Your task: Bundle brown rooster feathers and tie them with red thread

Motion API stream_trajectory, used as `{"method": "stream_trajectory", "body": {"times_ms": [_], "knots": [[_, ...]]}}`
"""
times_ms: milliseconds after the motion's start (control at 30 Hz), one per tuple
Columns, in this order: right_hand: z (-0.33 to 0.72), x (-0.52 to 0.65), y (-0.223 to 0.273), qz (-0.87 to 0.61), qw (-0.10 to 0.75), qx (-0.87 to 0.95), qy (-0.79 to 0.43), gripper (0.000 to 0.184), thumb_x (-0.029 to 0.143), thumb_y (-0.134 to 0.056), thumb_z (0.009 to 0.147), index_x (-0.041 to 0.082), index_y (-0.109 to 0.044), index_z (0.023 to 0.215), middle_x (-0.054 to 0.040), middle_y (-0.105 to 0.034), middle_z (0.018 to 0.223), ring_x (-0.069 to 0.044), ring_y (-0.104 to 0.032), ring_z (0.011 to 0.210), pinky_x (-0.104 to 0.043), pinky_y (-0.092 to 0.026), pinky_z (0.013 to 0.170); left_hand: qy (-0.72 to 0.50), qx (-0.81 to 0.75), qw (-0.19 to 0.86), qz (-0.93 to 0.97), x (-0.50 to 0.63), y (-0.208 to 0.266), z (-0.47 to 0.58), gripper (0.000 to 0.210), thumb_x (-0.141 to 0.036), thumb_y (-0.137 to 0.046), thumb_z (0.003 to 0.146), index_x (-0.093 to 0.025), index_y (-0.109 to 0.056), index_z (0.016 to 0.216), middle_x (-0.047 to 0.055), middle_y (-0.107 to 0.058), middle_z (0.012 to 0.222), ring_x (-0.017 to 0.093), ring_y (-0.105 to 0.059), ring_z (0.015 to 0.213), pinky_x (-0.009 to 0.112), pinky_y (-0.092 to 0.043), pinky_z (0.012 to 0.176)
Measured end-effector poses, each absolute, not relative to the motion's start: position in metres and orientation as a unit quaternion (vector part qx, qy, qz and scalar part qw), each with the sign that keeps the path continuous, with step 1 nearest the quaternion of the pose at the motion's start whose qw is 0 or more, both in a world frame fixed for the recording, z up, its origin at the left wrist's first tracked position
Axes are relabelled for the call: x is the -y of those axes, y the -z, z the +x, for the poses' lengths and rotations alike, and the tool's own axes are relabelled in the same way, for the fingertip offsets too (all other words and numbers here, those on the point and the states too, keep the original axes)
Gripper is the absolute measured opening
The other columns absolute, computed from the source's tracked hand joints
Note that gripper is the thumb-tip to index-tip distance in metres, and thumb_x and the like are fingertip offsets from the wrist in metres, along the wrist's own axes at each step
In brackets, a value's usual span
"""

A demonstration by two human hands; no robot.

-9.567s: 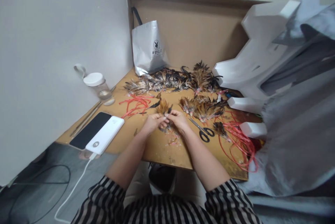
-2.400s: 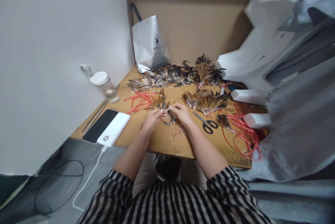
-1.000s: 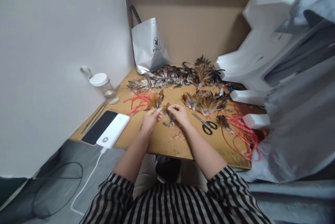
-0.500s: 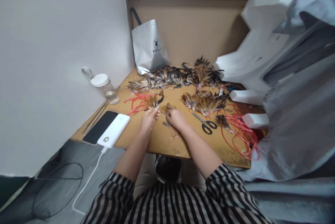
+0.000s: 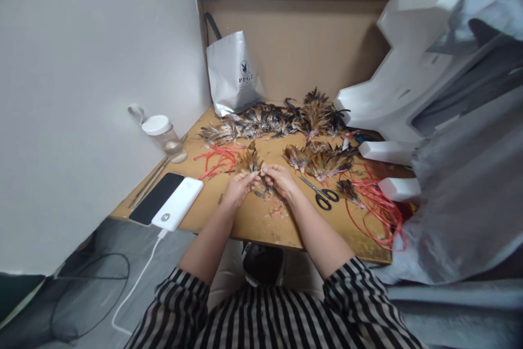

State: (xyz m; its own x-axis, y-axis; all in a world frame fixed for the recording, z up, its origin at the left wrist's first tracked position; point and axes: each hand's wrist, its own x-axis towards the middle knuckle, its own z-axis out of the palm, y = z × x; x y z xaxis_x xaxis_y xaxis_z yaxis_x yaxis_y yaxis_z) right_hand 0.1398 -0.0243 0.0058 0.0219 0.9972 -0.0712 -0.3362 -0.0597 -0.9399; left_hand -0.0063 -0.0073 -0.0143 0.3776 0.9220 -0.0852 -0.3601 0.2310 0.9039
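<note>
Pinched in my left hand (image 5: 242, 185) is a small bunch of brown feathers (image 5: 248, 160), its tips pointing away from me. My right hand (image 5: 278, 179) meets it at the quill end, fingers closed; a few dark feathers show just below the fingertips. Feather scraps and red bits (image 5: 276, 208) lie on the table under the hands. Beyond and to the right are piled feather bunches (image 5: 318, 158), some bound with pinkish ties. Black-handled scissors (image 5: 322, 194) rest right of my right hand.
Red plastic strips (image 5: 384, 210) lie at the right, more strips (image 5: 218, 159) at the left. A lidded cup (image 5: 163, 136), a phone (image 5: 157, 196) and a white power bank (image 5: 178, 203) stand or lie on the left. More feathers (image 5: 265, 120) and a silver bag (image 5: 232, 74) are at the back.
My left hand has moved right with the feather bunch. My right hand has lifted from the tabletop feathers and turned inward, so both hands' fingertips now meet.
</note>
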Motion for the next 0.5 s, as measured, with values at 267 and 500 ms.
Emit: {"method": "stream_trajectory", "body": {"times_ms": [267, 500], "knots": [[0.124, 0.029, -0.004, -0.467, 0.574, 0.428, -0.518, 0.025, 0.037, -0.067, 0.057, 0.015, -0.061, 0.069, 0.0034, -0.053, 0.051, -0.004, -0.036, 0.041, -0.018, -0.026, 0.04, -0.456, -0.322, 0.739, 0.377, 0.006, 0.012, -0.006, 0.018, -0.025, -0.068, 0.065, -0.009, -0.065, 0.073, 0.006, -0.065, 0.066, 0.005, -0.054, 0.051, 0.015, -0.041, 0.049], [0.117, 0.03, -0.006, -0.491, 0.58, 0.451, -0.468, 0.023, 0.036, -0.065, 0.06, 0.015, -0.061, 0.069, -0.0001, -0.059, 0.062, -0.009, -0.049, 0.055, -0.021, -0.038, 0.052, -0.477, -0.314, 0.75, 0.333, 0.003, 0.015, -0.007, 0.015, -0.021, -0.068, 0.066, -0.009, -0.064, 0.075, 0.004, -0.065, 0.065, 0.004, -0.055, 0.052, 0.013, -0.041, 0.047]]}}
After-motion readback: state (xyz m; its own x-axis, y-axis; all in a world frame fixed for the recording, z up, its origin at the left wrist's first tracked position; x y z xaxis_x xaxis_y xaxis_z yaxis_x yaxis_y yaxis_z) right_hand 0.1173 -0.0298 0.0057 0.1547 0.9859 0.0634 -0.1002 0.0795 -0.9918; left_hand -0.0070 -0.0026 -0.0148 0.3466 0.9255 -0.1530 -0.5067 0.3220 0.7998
